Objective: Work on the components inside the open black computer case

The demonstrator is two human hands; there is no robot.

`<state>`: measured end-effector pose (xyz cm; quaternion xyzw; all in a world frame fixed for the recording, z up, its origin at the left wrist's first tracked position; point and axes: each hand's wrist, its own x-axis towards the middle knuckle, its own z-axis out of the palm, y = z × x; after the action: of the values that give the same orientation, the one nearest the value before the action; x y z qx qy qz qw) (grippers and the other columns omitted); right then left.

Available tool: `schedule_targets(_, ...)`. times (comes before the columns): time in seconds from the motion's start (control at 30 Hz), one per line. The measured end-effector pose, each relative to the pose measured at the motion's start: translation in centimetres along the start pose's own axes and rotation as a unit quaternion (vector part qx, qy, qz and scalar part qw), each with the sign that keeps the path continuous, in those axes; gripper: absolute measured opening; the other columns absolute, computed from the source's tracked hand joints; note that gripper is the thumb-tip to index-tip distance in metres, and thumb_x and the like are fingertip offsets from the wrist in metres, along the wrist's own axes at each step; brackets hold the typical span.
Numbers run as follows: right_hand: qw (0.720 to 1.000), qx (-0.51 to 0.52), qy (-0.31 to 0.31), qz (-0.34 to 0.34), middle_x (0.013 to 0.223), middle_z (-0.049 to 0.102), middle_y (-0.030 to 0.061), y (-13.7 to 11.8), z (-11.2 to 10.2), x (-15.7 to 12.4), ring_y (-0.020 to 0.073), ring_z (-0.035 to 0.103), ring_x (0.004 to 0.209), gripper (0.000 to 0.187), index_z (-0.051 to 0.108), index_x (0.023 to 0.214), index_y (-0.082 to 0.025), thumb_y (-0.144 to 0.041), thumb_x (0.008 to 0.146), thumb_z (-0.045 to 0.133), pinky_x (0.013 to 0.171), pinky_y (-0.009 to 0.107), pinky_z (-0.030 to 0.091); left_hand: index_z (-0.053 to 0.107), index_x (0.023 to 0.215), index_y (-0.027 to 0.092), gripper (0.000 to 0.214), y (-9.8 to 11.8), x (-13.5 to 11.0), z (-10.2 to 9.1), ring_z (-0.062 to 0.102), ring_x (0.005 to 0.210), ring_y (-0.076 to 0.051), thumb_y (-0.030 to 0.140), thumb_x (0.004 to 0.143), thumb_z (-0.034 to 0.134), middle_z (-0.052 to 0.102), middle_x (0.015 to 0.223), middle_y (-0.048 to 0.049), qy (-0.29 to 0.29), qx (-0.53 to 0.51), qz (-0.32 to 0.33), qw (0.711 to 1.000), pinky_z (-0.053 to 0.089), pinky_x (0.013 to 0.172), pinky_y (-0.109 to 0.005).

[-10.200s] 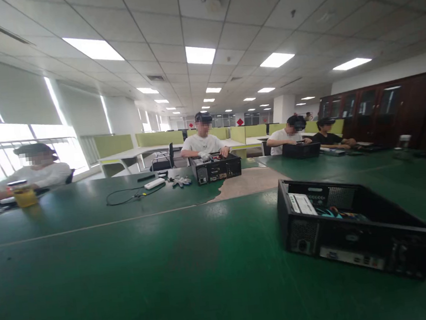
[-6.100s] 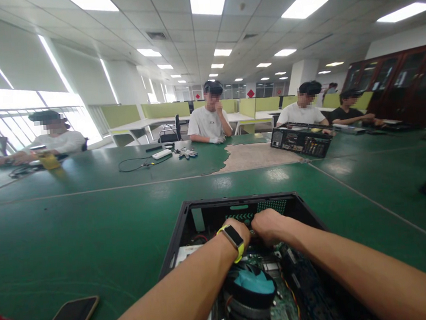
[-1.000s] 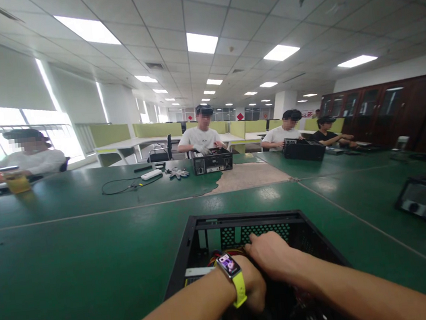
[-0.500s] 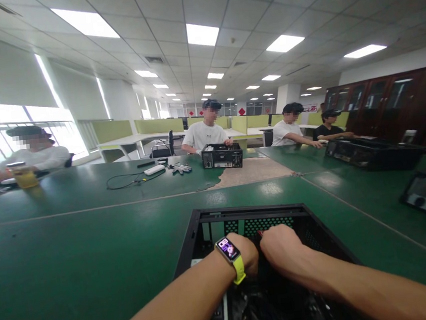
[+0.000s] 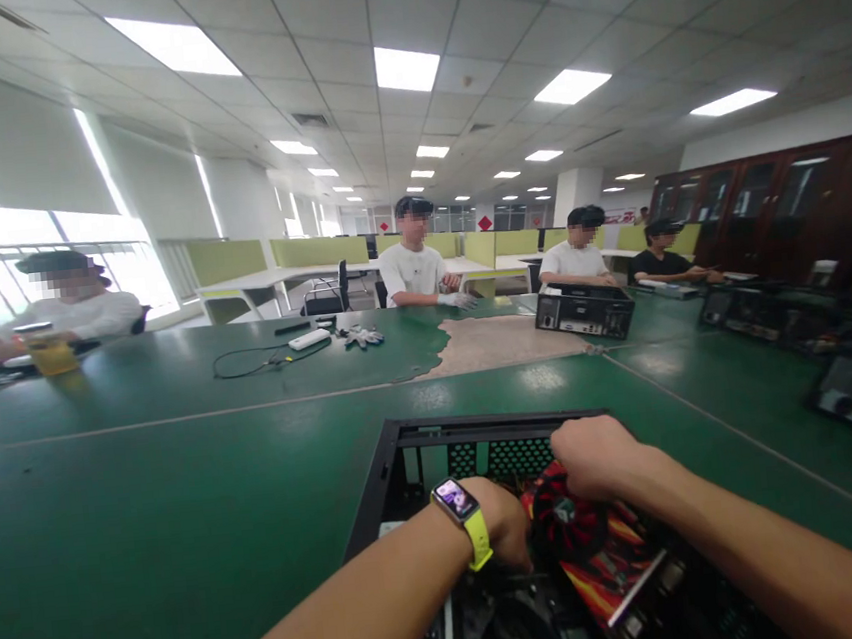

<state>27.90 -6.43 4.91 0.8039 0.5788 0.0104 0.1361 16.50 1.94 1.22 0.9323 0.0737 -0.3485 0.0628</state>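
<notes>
Both hands grip the red card (image 5: 594, 544) — right hand (image 5: 597, 456) at its far end, left hand (image 5: 503, 533) on the near edge — tilted half out of the open computer case (image 5: 386, 459) on the bench (image 5: 150, 507); not yet clear.

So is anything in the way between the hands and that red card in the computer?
Nothing visible. The right hand already rests on the red graphics card's far end, and the left hand is against its near edge inside the open computer case.
</notes>
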Motion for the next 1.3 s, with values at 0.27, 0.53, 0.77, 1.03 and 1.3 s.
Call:
schedule_targets(0.27, 0.984, 0.051, -0.061, -0.159, 0.099, 0.073, 0.0122, -2.7, 1.6, 0.6, 0.0318, 0.068, 0.094, 0.032, 0.074, 0.100, -0.021, -0.033, 0.078, 0.054, 0.074, 0.038, 0.052, 0.068, 0.113, 0.007, 0.044, 0.4, -0.2, -0.2, 0.065, 0.104, -0.029, 0.027, 0.074, 0.066, 0.069, 0.115, -0.0152, -0.038, 0.053, -0.054, 0.996, 0.053, 0.083, -0.033)
schedule_targets(0.53, 0.970, -0.053, -0.136, -0.193, 0.119, 0.065, 0.0165, -5.2, 2.4, 1.4, 0.0345, 0.057, 0.113, 0.059, 0.066, 0.119, -0.014, -0.031, 0.064, 0.077, 0.099, 0.046, 0.043, 0.067, 0.115, 0.008, 0.049, 0.0, -1.0, -0.5, 0.067, 0.101, -0.031, 0.021, 0.068, 0.070, 0.071, 0.111, -0.0159, 0.001, 0.064, -0.049, 0.997, 0.054, 0.084, -0.038)
schedule_targets(0.77, 0.984, -0.111, -0.115, -0.079, 0.113, 0.067, 0.0215, -5.6, 3.2, 2.7, 0.0351, 0.059, 0.112, 0.041, 0.069, 0.110, -0.007, -0.018, 0.071, 0.073, 0.101, 0.048, 0.040, 0.065, 0.119, 0.009, 0.048, 0.4, -1.8, -1.1, 0.063, 0.109, -0.033, 0.029, 0.075, 0.065, 0.067, 0.119, -0.0167, -0.026, 0.062, -0.082, 0.994, 0.053, 0.090, -0.043)
schedule_targets(1.03, 0.986, -0.029, -0.054, -0.152, 0.113, 0.069, 0.0129, -7.2, 8.8, 4.5, 0.0299, 0.065, 0.102, 0.028, 0.071, 0.108, -0.019, -0.027, 0.085, 0.057, 0.094, 0.044, 0.047, 0.061, 0.124, 0.010, 0.053, 0.6, -2.4, -1.3, 0.062, 0.111, -0.034, 0.030, 0.075, 0.066, 0.066, 0.121, -0.0165, -0.002, 0.059, -0.072, 0.996, 0.053, 0.092, -0.044)
schedule_targets(1.3, 0.979, 0.041, -0.040, -0.196, 0.113, 0.070, 0.0081, -6.5, 9.3, 4.1, 0.0327, 0.066, 0.101, 0.031, 0.070, 0.107, -0.025, -0.032, 0.078, 0.063, 0.081, 0.039, 0.055, 0.063, 0.120, 0.004, 0.049, 0.6, -3.4, -1.6, 0.060, 0.113, -0.038, 0.036, 0.083, 0.056, 0.064, 0.123, -0.0190, 0.026, 0.030, -0.073, 0.997, 0.053, 0.092, -0.051)
